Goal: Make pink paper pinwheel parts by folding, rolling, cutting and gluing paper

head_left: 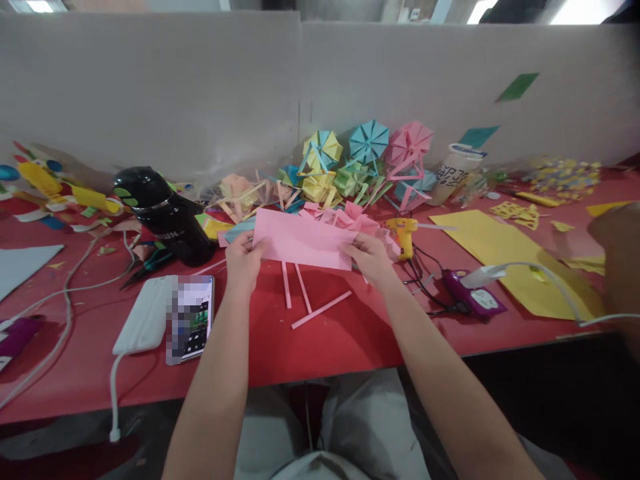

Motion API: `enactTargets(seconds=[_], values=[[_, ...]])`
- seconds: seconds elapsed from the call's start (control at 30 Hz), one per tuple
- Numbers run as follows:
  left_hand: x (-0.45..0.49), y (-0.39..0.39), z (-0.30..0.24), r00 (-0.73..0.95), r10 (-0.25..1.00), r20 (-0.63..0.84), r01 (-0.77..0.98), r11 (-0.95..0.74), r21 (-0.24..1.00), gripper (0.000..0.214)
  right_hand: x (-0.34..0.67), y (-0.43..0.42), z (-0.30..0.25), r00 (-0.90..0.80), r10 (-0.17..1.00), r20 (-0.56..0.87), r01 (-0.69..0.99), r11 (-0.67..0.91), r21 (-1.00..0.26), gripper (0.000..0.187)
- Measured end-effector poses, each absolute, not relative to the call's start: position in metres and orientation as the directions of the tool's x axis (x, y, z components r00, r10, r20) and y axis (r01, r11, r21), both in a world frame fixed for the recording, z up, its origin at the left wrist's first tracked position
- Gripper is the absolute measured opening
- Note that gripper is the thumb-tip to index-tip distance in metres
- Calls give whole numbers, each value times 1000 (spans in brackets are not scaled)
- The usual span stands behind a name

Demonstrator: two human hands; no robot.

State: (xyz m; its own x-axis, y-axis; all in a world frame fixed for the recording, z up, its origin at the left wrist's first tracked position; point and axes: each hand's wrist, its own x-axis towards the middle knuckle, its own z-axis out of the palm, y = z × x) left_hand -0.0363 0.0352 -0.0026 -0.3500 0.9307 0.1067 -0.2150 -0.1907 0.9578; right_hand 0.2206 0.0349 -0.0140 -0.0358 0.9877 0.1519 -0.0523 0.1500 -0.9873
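A pink sheet of paper is held up above the red table, stretched between both hands. My left hand pinches its left edge between thumb and fingers. At the right edge, my right hand grips it the same way. Below the sheet lie several thin pink paper strips. Behind it are pink folded paper pieces, partly hidden by the sheet. A yellow glue gun rests just beyond my right hand.
Folded paper umbrellas stand along the grey partition. Left are a black bottle, a white power bank and a phone. Right are a purple power strip, yellow paper, a cup and another person's arm.
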Motion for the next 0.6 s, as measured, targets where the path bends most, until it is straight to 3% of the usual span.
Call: enactTargets(seconds=[0.1, 0.23, 0.33, 0.47, 0.6], values=[[-36, 36, -3, -321, 936, 146, -216, -223, 951, 32, 231, 36, -12, -127, 988, 88, -133, 71, -988, 30], [-30, 34, 4, -370, 927, 61, -379, -211, 901, 39, 233, 28, -14, -153, 988, 23, -135, 3, -991, 39], [-24, 32, 8, -348, 937, -19, -491, -166, 855, 41, 222, 21, -16, -171, 983, 73, -156, 46, -987, 45], [-19, 29, 6, -188, 981, -57, -490, -43, 871, 39, 212, 17, -13, -221, 967, 127, -137, 98, -986, 46], [-20, 30, 6, -275, 958, -74, -478, -70, 876, 31, 234, 23, -9, -112, 958, 266, 96, 276, -956, 29]])
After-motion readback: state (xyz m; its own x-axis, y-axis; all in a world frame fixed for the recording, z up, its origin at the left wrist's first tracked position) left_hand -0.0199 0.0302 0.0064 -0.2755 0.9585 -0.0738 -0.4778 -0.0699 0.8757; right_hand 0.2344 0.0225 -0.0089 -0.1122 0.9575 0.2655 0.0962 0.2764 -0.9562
